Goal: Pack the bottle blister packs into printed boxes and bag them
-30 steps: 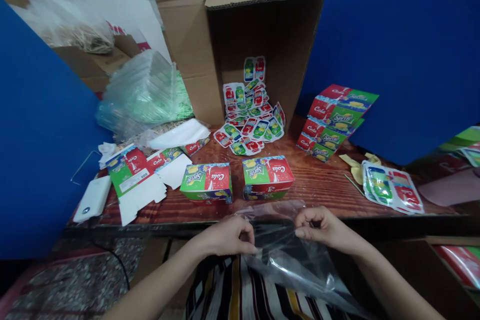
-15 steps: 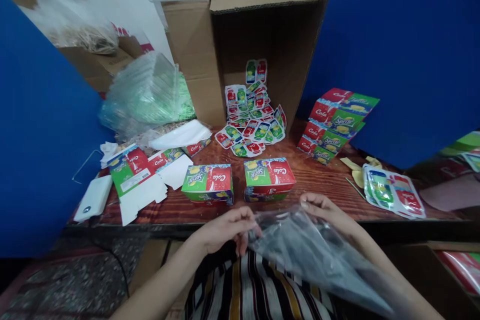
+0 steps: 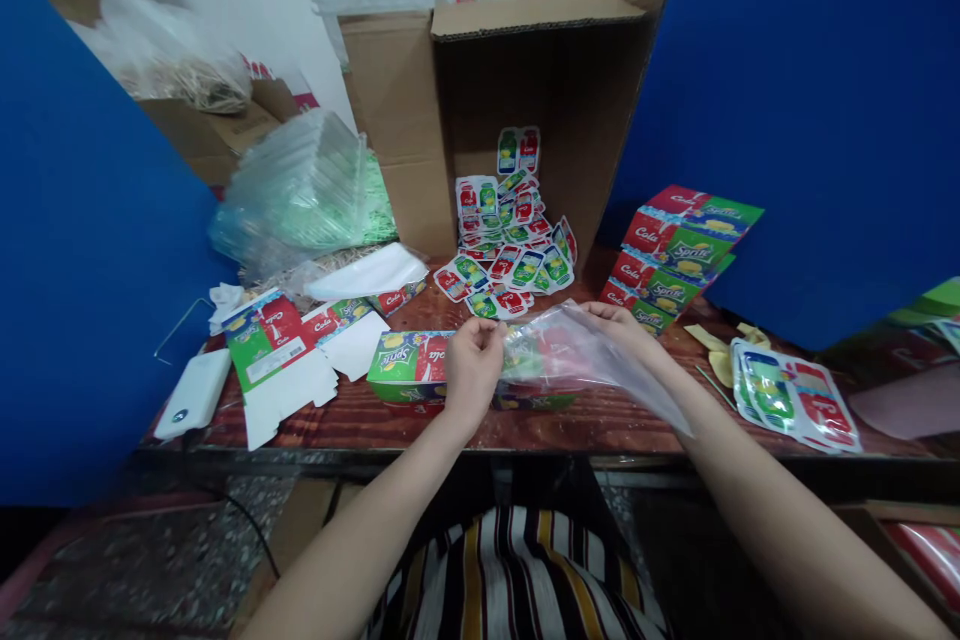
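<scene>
1. Left hand point(image 3: 475, 365) pinches the clear bag point(image 3: 600, 350) between thumb and fingers, overlapping the left box point(image 3: 405, 370)
2. Right hand point(image 3: 626, 330) pinches the bag's other side, its fingertips partly hidden
3. The bag lies across the right box point(image 3: 536, 402), blurring its print; the left box reads "Sprite" and "Cola", both on the table point(image 3: 615, 432)
4. Flat carton point(image 3: 274, 335), far left: "Cola"
5. Stack point(image 3: 667, 255), right: "Cola" and "Sprite" repeated
6. Packets point(image 3: 506, 255), some reading "Cola", spill from an open cardboard box point(image 3: 397, 135)
</scene>
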A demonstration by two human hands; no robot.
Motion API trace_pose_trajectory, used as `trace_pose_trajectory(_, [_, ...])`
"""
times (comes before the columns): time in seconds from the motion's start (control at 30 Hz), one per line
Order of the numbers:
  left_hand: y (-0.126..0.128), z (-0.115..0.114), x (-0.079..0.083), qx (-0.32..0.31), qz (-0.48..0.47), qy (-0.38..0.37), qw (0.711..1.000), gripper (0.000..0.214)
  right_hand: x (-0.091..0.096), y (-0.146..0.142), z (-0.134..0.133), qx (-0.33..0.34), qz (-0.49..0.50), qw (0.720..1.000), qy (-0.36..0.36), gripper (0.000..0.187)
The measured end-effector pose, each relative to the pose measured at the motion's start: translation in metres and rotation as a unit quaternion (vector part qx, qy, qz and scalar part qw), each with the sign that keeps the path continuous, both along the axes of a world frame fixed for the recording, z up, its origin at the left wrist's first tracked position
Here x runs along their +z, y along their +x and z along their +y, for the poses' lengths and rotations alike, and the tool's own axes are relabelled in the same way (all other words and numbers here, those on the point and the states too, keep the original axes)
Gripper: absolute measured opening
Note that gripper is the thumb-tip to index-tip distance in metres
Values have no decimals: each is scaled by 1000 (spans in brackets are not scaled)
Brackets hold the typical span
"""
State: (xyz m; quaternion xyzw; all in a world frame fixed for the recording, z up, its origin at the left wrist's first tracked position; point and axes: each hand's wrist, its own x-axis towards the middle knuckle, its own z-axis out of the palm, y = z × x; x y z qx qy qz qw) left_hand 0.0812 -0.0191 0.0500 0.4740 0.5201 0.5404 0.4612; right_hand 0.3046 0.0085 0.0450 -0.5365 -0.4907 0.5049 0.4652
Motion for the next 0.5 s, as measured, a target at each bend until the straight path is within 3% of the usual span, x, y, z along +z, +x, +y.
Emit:
trace_pose_trajectory(0.13, [5,11,-2,7,69,-32,997,11,-11,1,18,-10,16,1000,-18,41])
trace_pose_trajectory(0.27, [5,11,11,-32,83,-186,979,5,-15,1,24,28,17,998,-49,37])
trace_pose_trajectory(0.37, [5,5,18,-50,84,-245,964,6,-14,-1,20,43,21,997,-57,36])
trace_pose_trajectory(0.43, [5,-1,18,-39,100,-226,968,7,-13,-2,18,40,23,997,-54,33])
trace_pose_trajectory(0.5, [5,-7,16,-18,174,-146,974,7,-13,-2,18,37,26,998,-46,30])
